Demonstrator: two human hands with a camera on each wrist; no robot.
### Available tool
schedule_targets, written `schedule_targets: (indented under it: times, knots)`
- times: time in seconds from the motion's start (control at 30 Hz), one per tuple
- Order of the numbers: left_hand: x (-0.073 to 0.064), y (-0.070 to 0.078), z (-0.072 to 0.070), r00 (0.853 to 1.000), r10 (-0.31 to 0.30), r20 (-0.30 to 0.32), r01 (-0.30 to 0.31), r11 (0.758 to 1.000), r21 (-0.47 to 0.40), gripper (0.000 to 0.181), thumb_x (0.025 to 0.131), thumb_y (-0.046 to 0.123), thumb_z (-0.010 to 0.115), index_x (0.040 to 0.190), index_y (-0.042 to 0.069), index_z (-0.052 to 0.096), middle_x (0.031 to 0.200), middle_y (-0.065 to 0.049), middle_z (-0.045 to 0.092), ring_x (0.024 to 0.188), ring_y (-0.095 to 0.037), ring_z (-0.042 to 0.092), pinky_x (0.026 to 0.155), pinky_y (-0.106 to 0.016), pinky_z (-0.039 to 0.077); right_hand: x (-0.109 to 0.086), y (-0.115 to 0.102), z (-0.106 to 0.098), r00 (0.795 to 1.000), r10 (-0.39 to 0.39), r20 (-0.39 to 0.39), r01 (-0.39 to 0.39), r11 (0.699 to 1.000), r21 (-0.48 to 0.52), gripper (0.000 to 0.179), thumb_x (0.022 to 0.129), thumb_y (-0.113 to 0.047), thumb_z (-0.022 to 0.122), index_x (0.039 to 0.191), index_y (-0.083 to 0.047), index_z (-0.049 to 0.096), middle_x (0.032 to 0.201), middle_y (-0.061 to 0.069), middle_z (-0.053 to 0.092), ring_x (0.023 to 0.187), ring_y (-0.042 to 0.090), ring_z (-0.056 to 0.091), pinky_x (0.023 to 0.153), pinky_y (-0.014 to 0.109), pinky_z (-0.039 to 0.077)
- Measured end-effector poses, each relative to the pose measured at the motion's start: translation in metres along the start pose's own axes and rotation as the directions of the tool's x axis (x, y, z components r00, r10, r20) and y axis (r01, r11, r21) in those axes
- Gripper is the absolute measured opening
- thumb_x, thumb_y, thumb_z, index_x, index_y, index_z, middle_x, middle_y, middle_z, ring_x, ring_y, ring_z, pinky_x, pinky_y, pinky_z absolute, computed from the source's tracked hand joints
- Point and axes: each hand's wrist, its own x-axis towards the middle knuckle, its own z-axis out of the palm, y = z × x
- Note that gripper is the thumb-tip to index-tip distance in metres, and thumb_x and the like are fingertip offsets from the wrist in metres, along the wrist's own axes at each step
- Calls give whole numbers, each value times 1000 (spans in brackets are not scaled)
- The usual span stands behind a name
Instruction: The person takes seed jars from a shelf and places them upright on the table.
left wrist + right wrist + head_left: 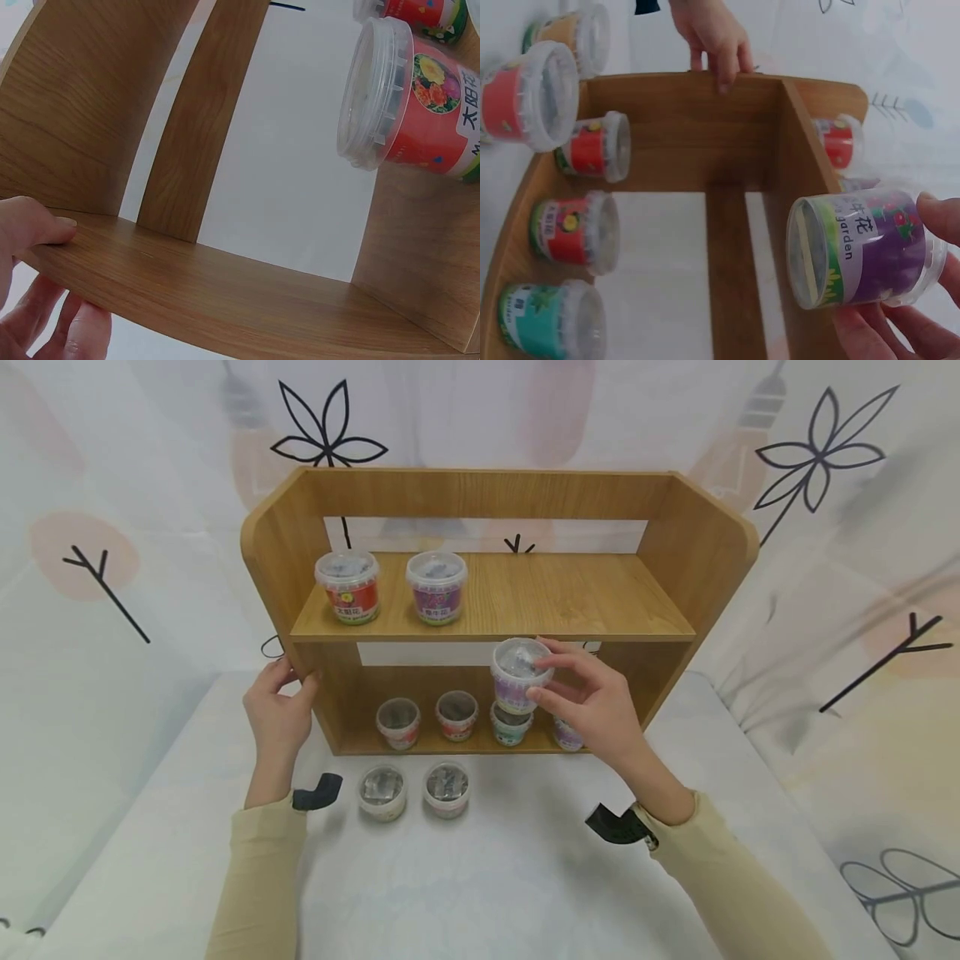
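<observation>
In the head view my right hand (596,706) holds a clear plastic tub (516,685) with a purple label and a lid, thumb on one side and fingers on the other. The tub is raised off the lower shelf, just under the front edge of the upper board. Seen from the right wrist, the purple tub (866,251) is tipped on its side in that view, with its base facing left. My left hand (279,710) grips the left side panel of the wooden shelf (487,493). In the left wrist view the thumb (56,229) lies on the panel's inner face, the fingers outside it.
On the upper board stand a red-labelled tub (352,597) and a purple-labelled tub (438,597). Several tubs, including a teal-labelled one (512,731), line the lower shelf. Two tubs, one at left (382,802) and one at right (447,800), sit on the white table before it.
</observation>
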Motion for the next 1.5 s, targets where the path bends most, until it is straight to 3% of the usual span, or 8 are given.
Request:
schedule_targets:
  times: [0.5, 0.97, 1.13, 1.33, 1.5]
  knots:
    - [1, -1, 0, 999, 50, -11, -49, 999, 19, 37, 89, 33, 60, 125, 27, 62, 112, 1, 64, 100, -12, 57, 81, -39, 54, -14, 26, 8, 997, 75, 29, -75, 997, -9, 30, 80, -13, 74, 107, -5, 65, 134, 1, 52, 120, 19, 50, 88, 32, 49]
    - [1, -3, -1, 998, 69, -11, -69, 997, 27, 37, 88, 33, 61, 124, 22, 63, 111, 0, 65, 98, -11, 58, 79, -39, 54, -29, 17, 16, 982, 182, 58, -180, 983, -35, 29, 79, -4, 73, 105, 4, 63, 134, 15, 50, 120, 28, 49, 89, 38, 48]
    - [0, -4, 0, 998, 66, -14, -66, 998, 15, 37, 88, 35, 61, 123, 26, 63, 111, 3, 65, 98, -8, 58, 80, -36, 54, -37, 28, 16, 975, 214, 61, -212, 977, -35, 28, 78, -4, 74, 104, 4, 64, 133, 15, 51, 117, 28, 51, 88, 40, 49]
    - [0, -4, 0, 998, 67, -15, -66, 998, 17, 37, 88, 34, 61, 123, 23, 64, 111, 2, 65, 98, -9, 58, 79, -38, 54, -48, 42, 20, 967, 244, 72, -242, 970, -34, 28, 78, -5, 74, 103, 4, 64, 132, 16, 51, 116, 30, 53, 89, 47, 47]
    - [1, -5, 1, 998, 68, -11, -68, 997, 22, 36, 88, 31, 61, 123, 21, 64, 111, -1, 65, 99, -12, 58, 80, -40, 54, -57, 66, 20, 962, 263, 74, -263, 965, -10, 29, 76, -9, 77, 101, 0, 66, 132, 12, 53, 116, 29, 53, 86, 38, 50]
